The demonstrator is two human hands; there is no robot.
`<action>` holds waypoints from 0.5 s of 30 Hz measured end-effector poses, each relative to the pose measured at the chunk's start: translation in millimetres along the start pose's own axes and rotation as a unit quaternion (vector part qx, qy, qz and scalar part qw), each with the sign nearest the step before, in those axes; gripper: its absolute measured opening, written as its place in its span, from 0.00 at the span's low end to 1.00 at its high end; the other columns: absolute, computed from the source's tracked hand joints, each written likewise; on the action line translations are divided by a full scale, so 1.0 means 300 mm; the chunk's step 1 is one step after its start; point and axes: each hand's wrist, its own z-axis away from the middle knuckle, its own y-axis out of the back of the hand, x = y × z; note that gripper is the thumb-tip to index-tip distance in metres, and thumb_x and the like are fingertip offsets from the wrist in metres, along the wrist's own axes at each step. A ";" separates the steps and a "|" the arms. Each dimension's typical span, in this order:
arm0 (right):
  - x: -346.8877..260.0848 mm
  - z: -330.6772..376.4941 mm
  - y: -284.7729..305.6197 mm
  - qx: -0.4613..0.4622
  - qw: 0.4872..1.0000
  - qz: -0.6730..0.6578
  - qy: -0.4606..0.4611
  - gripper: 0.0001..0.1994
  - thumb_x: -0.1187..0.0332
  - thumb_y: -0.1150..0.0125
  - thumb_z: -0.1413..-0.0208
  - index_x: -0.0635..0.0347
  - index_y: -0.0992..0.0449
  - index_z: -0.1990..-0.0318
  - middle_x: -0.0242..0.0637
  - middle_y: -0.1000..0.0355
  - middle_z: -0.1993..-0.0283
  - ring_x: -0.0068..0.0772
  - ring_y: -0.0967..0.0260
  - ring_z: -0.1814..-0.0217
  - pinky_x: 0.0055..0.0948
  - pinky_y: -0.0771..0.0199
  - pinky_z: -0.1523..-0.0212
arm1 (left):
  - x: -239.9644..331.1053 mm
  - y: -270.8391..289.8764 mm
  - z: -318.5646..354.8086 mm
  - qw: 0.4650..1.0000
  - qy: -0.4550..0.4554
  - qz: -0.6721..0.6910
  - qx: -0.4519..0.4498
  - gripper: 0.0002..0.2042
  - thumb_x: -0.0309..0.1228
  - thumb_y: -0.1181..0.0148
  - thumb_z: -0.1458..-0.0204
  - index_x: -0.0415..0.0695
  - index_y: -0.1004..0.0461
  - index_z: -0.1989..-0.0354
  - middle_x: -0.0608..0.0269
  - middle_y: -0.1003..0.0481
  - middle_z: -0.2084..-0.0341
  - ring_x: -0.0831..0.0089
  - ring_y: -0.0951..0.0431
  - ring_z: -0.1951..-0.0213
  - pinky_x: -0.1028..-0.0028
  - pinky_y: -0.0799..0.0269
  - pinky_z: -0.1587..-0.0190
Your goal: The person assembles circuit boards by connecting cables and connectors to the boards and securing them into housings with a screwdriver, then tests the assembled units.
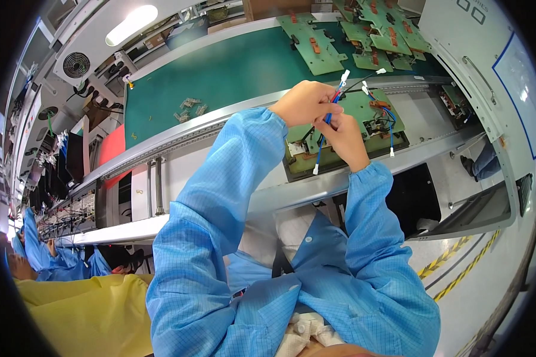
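Observation:
My left hand [307,103] and my right hand [346,138] meet above a green circuit board [335,153]. Both are closed on a small bundle of wires [320,149], blue with some red and black. White plug ends stick out above and below my fingers. The board lies in a dark tray [295,171] on the conveyor rails, with more blue wires [393,122] and white connectors toward its right side. My fingers hide the middle of the bundle, and I cannot tell how it joins the board.
Beyond the rail is a green work surface [232,74] with a pile of small clear parts [190,108]. Several green boards [387,33] are heaped at the back right. A white machine [482,53] stands at right. A person in yellow [89,312] is close at lower left.

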 end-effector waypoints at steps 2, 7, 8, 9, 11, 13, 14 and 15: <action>-0.010 0.011 -0.014 0.066 0.997 -0.036 0.020 0.09 0.65 0.43 0.44 0.63 0.27 0.68 0.35 0.38 0.85 0.21 0.43 0.84 0.31 0.45 0.80 | -0.002 -0.007 -0.015 0.999 0.018 0.038 -0.001 0.11 0.35 0.39 0.49 0.39 0.27 0.73 0.60 0.27 0.86 0.71 0.27 0.83 0.71 0.33 0.77; -0.051 0.063 -0.057 0.159 0.982 0.105 -0.007 0.10 0.62 0.44 0.43 0.60 0.26 0.67 0.35 0.37 0.85 0.28 0.42 0.85 0.33 0.44 0.80 | -0.016 -0.035 -0.046 1.000 0.009 0.011 -0.021 0.10 0.35 0.41 0.46 0.39 0.27 0.70 0.63 0.27 0.83 0.76 0.28 0.78 0.72 0.34 0.74; -0.054 0.070 -0.064 0.185 0.974 0.130 -0.012 0.10 0.62 0.45 0.43 0.59 0.26 0.67 0.36 0.36 0.85 0.31 0.40 0.85 0.33 0.44 0.80 | -0.020 -0.042 -0.054 1.000 -0.003 -0.002 -0.023 0.10 0.35 0.42 0.46 0.40 0.27 0.70 0.63 0.27 0.83 0.76 0.28 0.77 0.72 0.34 0.72; -0.058 0.074 -0.066 0.186 0.974 0.130 -0.012 0.10 0.62 0.45 0.43 0.59 0.26 0.67 0.36 0.36 0.85 0.31 0.40 0.85 0.33 0.44 0.80 | -0.024 -0.039 -0.068 1.000 -0.003 -0.003 -0.022 0.10 0.35 0.42 0.46 0.40 0.27 0.70 0.63 0.27 0.83 0.76 0.28 0.77 0.72 0.34 0.72; -0.069 0.080 -0.064 0.200 0.972 0.121 -0.024 0.11 0.60 0.46 0.42 0.59 0.26 0.67 0.38 0.34 0.84 0.37 0.37 0.84 0.35 0.43 0.79 | -0.014 -0.020 -0.095 0.993 0.023 -0.018 -0.115 0.12 0.37 0.43 0.45 0.40 0.27 0.71 0.63 0.27 0.82 0.75 0.28 0.75 0.72 0.34 0.71; -0.078 0.090 -0.056 0.194 0.972 0.131 -0.036 0.11 0.60 0.46 0.42 0.59 0.27 0.67 0.39 0.34 0.84 0.37 0.36 0.83 0.36 0.42 0.79 | 0.000 -0.022 -0.110 0.990 0.029 -0.040 -0.133 0.13 0.38 0.43 0.45 0.40 0.27 0.71 0.63 0.27 0.82 0.74 0.28 0.76 0.72 0.34 0.71; -0.078 0.093 -0.052 0.187 0.971 0.142 -0.048 0.12 0.60 0.46 0.42 0.59 0.27 0.66 0.39 0.33 0.84 0.38 0.35 0.82 0.36 0.42 0.79 | 0.008 -0.024 -0.118 0.986 0.035 -0.062 -0.150 0.13 0.39 0.44 0.45 0.40 0.27 0.72 0.63 0.28 0.83 0.73 0.28 0.76 0.71 0.34 0.71; -0.070 0.093 -0.051 0.189 0.970 0.143 -0.049 0.12 0.60 0.46 0.42 0.59 0.27 0.66 0.39 0.33 0.84 0.38 0.35 0.82 0.36 0.42 0.79 | 0.016 -0.026 -0.124 0.986 0.034 -0.062 -0.152 0.13 0.39 0.44 0.45 0.40 0.27 0.72 0.63 0.28 0.83 0.73 0.28 0.76 0.71 0.34 0.71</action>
